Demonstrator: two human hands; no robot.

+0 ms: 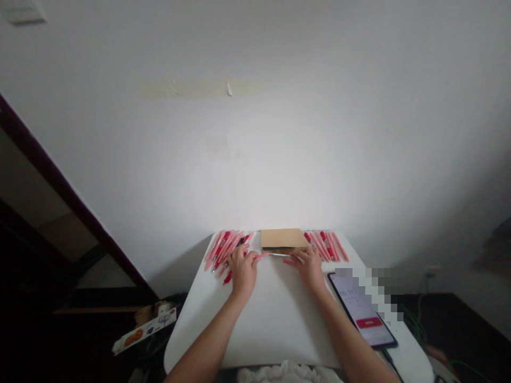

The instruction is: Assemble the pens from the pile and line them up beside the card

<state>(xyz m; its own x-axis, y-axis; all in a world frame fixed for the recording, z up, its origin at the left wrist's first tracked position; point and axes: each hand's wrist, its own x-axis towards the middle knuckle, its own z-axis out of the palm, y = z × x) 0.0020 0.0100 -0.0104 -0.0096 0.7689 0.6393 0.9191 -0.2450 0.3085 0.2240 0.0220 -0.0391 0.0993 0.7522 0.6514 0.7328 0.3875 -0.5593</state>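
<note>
My left hand (pixel 242 268) is closed, pinching a pink pen barrel (pixel 262 256) between thumb and fingers. A thin white pen refill (pixel 279 255) spans the gap from that barrel to my right hand (pixel 309 267). The right fingers are closed on the refill's other end. A short pink pen part (pixel 289 261) pokes out below the right fingertips; whether it is gripped or lies on the table I cannot tell. Beside my left hand lies a pile of pink and red pens (pixel 223 247), partly hidden by the fingers. More pens (pixel 329 246) lie in a row beyond my right hand.
A brown cardboard box (pixel 281 239) stands at the back of the white table (pixel 275 330), against the wall. To the right of my right forearm lies a phone (pixel 355 306) with its screen lit and a cable at its lower end.
</note>
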